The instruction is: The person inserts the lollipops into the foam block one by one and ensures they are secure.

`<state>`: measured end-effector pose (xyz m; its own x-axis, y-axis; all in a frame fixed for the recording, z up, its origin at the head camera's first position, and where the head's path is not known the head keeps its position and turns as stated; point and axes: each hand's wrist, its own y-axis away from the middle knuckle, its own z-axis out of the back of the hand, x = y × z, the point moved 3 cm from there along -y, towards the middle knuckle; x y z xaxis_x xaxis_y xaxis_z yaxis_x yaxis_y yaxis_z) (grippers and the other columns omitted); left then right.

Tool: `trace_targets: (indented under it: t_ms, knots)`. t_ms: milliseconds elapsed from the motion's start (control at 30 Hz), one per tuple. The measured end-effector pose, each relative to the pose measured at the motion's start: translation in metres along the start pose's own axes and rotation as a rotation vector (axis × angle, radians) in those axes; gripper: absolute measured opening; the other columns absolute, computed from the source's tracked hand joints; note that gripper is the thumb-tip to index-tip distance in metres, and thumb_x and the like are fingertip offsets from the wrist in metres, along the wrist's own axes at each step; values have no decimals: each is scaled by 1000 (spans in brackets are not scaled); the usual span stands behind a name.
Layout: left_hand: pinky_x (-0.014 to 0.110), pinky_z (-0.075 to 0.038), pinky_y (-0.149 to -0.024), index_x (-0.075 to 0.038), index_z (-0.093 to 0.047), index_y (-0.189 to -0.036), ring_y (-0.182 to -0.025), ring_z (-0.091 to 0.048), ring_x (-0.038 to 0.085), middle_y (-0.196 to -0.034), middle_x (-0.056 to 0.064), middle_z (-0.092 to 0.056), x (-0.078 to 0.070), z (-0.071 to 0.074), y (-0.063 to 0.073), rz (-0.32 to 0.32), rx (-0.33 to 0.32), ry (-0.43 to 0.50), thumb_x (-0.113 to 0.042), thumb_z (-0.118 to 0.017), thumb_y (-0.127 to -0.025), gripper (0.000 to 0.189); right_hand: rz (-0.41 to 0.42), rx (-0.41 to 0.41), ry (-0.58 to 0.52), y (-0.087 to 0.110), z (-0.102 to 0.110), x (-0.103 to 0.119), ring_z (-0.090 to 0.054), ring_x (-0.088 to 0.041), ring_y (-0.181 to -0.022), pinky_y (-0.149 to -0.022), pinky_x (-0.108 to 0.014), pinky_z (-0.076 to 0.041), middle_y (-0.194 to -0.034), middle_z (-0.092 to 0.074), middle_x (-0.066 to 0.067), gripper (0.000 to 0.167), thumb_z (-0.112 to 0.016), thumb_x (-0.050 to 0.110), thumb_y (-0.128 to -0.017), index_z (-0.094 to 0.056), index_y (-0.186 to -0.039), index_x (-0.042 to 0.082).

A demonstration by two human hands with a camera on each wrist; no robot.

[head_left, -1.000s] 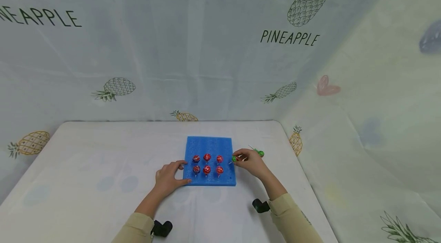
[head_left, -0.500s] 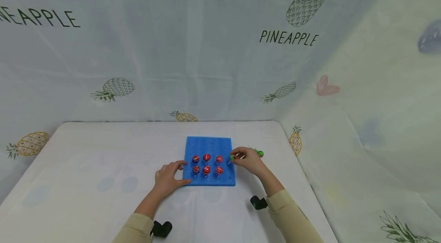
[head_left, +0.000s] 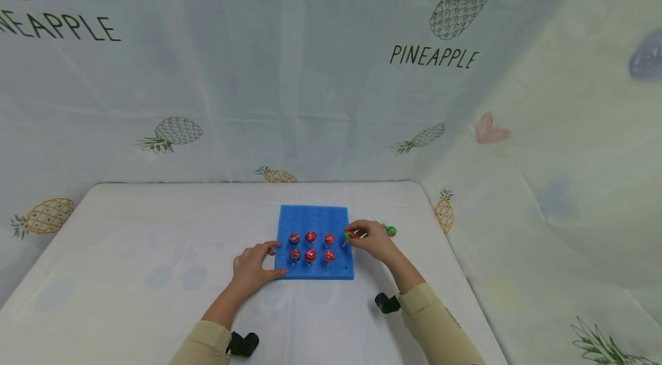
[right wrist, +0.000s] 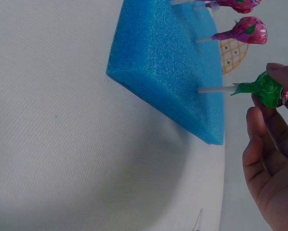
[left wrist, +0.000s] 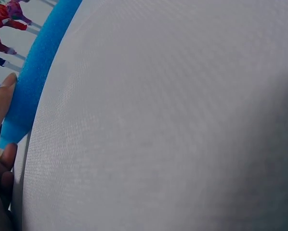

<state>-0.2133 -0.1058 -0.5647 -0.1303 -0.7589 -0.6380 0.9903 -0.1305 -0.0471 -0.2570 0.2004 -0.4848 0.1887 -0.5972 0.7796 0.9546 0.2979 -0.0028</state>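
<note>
A blue foam block lies on the table with several red lollipops standing in it in two rows. My left hand is at its left side, thumb and forefinger spread apart and touching the edge; the left wrist view shows the thumb against the foam. With thumb and fingertips my right hand pinches the green wrapped head of a lollipop above the block's right side. Its white stick meets the foam; how deep it sits I cannot tell.
Another green lollipop lies on the white-covered table, just beyond my right hand. A cloth printed with pineapples hangs behind the table and along its right side. Black wrist cameras sit at both cuffs.
My right hand has moved slightly left with the green lollipop, bringing it over the block's right edge. During the last half second it has hardly shifted. The left hand stays in place.
</note>
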Motion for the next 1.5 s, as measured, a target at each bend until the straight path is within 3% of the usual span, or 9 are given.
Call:
trace_targets:
  t_ms: [433, 1067, 1233, 1500]
  knots:
    - [49, -31, -83, -19, -58, -128, -106, -50, 27, -106, -1, -61, -3, 0, -1, -6, -1, -13, -44, -84, -72, 66, -58, 1, -14, -2, -4, -5, -58, -19, -86, -69, -32, -50, -98, -66, 0, 25, -76, 10, -84, -72, -109, 5]
    - [51, -32, -83, -18, -58, -129, -106, -51, 27, -107, 0, -61, -3, 2, -2, -12, 4, -15, -45, -84, -72, 69, -55, 22, -65, -2, -6, -8, -57, -20, -88, -70, -31, -50, -99, -66, -1, 25, -76, 11, -85, -71, -109, 5]
    - [51, -32, -84, -17, -57, -129, -107, -50, 28, -107, 0, -61, -3, 1, -2, -3, 8, -13, -44, -84, -72, 68, -42, 20, -60, 1, -1, -7, -59, -21, -91, -70, -32, -50, -105, -66, -3, 32, -77, 16, -85, -70, -114, 5]
    - [51, -32, -84, -17, -58, -129, -107, -50, 28, -107, 0, -61, -3, 2, 0, -1, 5, 0, -43, -84, -72, 68, -74, -59, -39, 8, 18, -24, -59, -20, -90, -70, -35, -47, -109, -66, -5, 34, -78, 16, -84, -69, -115, 5]
